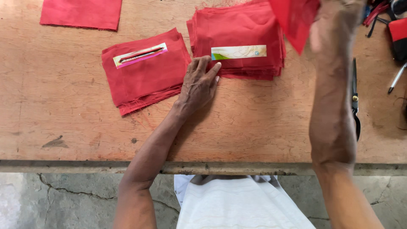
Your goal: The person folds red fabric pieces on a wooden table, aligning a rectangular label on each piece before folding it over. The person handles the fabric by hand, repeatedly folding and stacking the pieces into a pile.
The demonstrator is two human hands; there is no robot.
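The right hand, blurred at one o'clock, pinches a red cloth piece aloft. The left hand lies fingers spread against the tall red stack at twelve o'clock. Two paper strips show: a white-green strip there, a pink-edged strip on the low stack at ten.

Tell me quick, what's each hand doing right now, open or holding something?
Left hand: open, flat, fingertips on the edge of the thick stack of red cloth squares.
Right hand: raised and blurred, closed on a red cloth piece.
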